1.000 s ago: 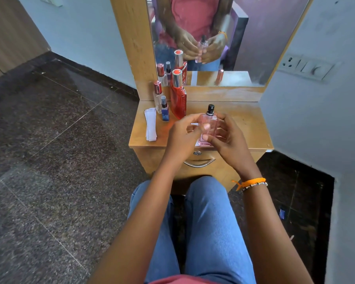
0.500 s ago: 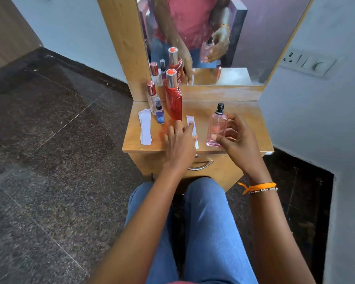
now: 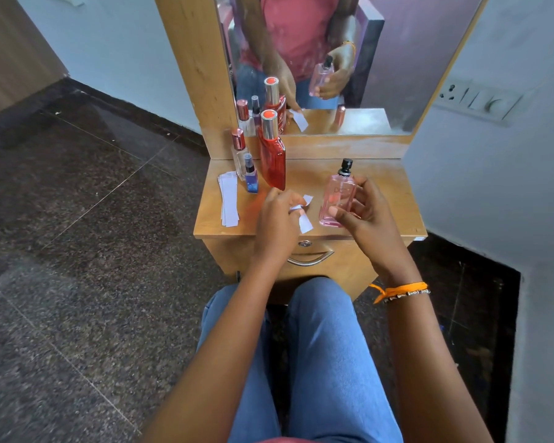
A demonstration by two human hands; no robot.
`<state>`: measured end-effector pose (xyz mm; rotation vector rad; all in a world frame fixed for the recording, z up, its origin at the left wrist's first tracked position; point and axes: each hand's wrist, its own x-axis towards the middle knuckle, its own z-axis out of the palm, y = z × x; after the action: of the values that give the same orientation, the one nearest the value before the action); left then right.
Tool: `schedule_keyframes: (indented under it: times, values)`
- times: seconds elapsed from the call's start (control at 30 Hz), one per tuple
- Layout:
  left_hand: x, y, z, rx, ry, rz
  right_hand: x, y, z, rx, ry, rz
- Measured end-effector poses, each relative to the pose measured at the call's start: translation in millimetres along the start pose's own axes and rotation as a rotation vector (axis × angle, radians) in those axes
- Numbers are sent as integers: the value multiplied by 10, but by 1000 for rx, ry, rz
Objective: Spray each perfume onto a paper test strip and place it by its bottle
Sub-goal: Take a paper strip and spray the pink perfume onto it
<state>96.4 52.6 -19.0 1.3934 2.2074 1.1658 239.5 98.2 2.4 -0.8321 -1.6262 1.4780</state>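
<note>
Strip pinched in one hand, pink bottle gripped in the other: the spray step is being set up.

The left hand (image 3: 277, 215) pinches a white test strip (image 3: 304, 215) between its fingertips, the paper lifting just off the dresser top (image 3: 384, 187), while the right hand (image 3: 367, 215) wraps the pink perfume bottle (image 3: 336, 199), thumb across its front and its black nozzle (image 3: 345, 167) uncovered. Next, I judge, a finger has to reach that nozzle and the strip must be brought in front of it. Half a second ago the left palm lay flat over the strip on the wood; now the fingers are curled and the strip is coming up. The bottle is held much as before. Left of the hands stand the red bottle (image 3: 272, 161), the small blue bottle (image 3: 250, 175) and the spare strips (image 3: 229, 199), all untouched.
</note>
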Motion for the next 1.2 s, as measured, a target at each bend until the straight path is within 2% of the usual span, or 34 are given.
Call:
schedule_keyframes:
  times: [0.2, 0.47, 0.53, 0.7, 0.83, 1.0, 1.1, 1.2]
  values:
    - [-55, -3, -144, -422, -53, -229, -15, -34, 15, 238, -47, 174]
    - [-85, 80, -281, -628, -81, -307, -61, -67, -27, 434, -144, 217]
    - [-98, 87, -300, -669, -97, -295, -70, -84, -8, 394, -129, 179]
    - [-127, 103, -325, -708, -129, -271, -82, -127, 103, 217, 23, 47]
    - [-138, 125, -320, -691, -108, -273, -102, -117, 165, 313, 42, 108]
    - [-151, 128, -349, -687, -136, -286, -79, -130, 156, 248, 64, 196]
    - [-161, 131, -358, -688, -140, -313, -86, -119, 131, 147, 26, 170]
    - [-175, 126, -345, -671, -138, -313, -93, -79, 148, -78, 72, 62]
